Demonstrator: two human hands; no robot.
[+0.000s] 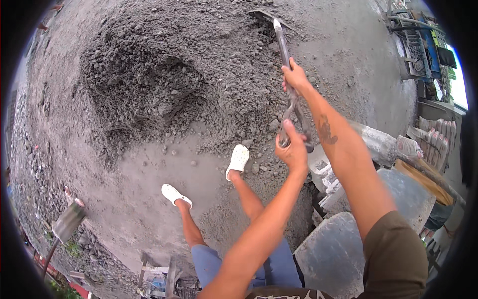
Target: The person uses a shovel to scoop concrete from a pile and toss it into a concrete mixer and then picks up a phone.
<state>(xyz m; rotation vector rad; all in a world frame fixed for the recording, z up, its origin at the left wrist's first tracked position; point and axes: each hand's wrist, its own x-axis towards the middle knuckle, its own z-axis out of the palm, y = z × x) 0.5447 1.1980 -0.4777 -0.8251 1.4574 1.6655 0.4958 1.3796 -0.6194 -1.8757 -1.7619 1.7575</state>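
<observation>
I hold a shovel (282,44) with both hands, out to the right of my feet. Around its looped grip end closes my left hand (294,152), thumb pointing up. My right hand (296,78) wraps the shaft farther along, between the grip and the blade. The metal blade (271,19) rests at the far right edge of a large grey heap of gravelly mix (149,74); how deep it sits is hard to make out. A hollow with a dark, steep side shows in the near part of the heap.
My white clogs (238,158) stand on the dusty grey ground (149,169) just before the heap. At lower right lie grey slabs (331,254) and blocks, with stacked sacks (435,139) beyond. A post-mounted grey board (68,221) stands at left. Machinery (418,45) fills the far right.
</observation>
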